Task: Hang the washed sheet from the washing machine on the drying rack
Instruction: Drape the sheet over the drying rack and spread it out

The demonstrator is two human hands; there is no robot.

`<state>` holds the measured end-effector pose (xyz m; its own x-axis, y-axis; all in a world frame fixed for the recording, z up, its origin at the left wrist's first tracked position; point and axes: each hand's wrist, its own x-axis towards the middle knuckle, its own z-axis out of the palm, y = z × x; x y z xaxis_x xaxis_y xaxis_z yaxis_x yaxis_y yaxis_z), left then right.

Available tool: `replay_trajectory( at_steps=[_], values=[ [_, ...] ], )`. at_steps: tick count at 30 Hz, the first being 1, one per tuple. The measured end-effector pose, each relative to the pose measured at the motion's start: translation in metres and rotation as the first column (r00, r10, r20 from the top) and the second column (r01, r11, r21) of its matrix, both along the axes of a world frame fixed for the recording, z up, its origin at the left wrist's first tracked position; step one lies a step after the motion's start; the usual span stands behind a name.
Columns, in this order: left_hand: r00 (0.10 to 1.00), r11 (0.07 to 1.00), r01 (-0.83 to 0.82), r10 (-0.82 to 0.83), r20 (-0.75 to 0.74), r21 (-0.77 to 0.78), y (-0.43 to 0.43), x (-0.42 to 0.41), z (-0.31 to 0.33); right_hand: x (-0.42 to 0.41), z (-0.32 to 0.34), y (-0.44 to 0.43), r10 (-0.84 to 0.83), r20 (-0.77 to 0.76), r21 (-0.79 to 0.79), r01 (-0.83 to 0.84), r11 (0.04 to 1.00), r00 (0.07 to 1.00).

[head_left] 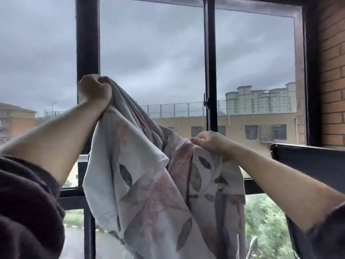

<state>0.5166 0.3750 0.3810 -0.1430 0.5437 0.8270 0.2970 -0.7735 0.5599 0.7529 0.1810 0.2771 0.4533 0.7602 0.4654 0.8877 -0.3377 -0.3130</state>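
Both arms raised before window (210, 71). Left hand (95, 89) fisted tight round bunched top of sheet (149, 193), held high against dark frame post. Right hand (211, 142) lower, fingers curled, pinching sheet edge. Leaf-print sheet hangs between hands, draping down past bottom of view. Brick wall (330, 71) at right. Grey sky, apartment blocks (261, 101) outside.

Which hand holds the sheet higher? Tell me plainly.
The left hand: it grips a bunch of the leaf-print sheet high up by the dark window post, while the right hand pinches the cloth lower down.
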Motion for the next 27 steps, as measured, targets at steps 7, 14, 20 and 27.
replay_trajectory(
  at_steps=[7, 14, 20, 27],
  values=[
    [0.820, 0.925, -0.196, -0.027, -0.571, -0.325, 0.098, -0.051, -0.108, -0.051, -0.006, 0.051, 0.048, 0.147, -0.166, -0.023, 0.986, 0.988],
    [0.914, 0.981, 0.117, -0.168, -0.369, -0.157, 0.054, -0.039, -0.094, -0.053, -0.023, 0.056, -0.172, 0.341, -0.050, 0.201, 0.978, 0.924],
    [0.758, 0.935, 0.275, -0.066, -0.649, 0.225, -0.053, 0.015, -0.159, -0.070, -0.085, 0.039, -0.161, 0.404, 0.278, 0.047, 0.959, 0.901],
    [0.808, 0.967, 0.231, -0.131, -0.575, 0.104, -0.085, 0.015, -0.342, -0.093, -0.254, -0.028, -0.245, 0.233, 0.540, 0.084, 0.837, 0.941]
  ],
)
